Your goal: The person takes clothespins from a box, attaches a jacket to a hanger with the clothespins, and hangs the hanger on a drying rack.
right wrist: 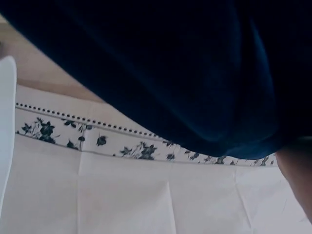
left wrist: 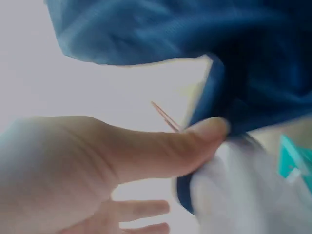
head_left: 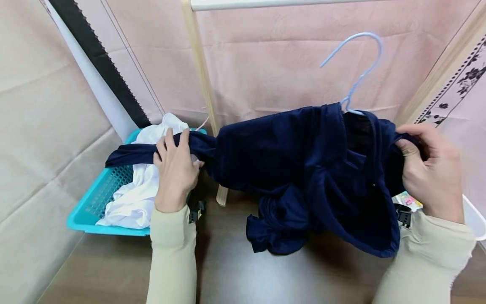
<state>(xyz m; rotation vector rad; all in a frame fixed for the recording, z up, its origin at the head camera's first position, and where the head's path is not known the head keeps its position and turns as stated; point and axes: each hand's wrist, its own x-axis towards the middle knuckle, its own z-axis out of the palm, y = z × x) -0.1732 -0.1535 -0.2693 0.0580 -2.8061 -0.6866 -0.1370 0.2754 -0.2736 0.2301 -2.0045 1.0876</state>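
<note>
A navy zip-front jacket [head_left: 273,143] hangs on a light blue hanger [head_left: 362,71], whose hook sticks up out of the neck. Around one long sleeve [head_left: 130,155] my left hand [head_left: 176,173] has its fingers laid over the cloth, and the left wrist view shows the thumb [left wrist: 204,134] pinching it. My right hand [head_left: 434,169] grips the shoulder side at the right, fingertips partly hidden in the fabric. Dark cloth [right wrist: 170,83] fills much of the right wrist view. The other sleeve [head_left: 282,219] droops bunched toward the table.
A teal basket [head_left: 81,215] with white clothes [head_left: 130,202] stands at the left, partly behind my left hand. A wooden rack with a white top bar [head_left: 265,4] rises behind the jacket. At the right edge is a white container [head_left: 472,219].
</note>
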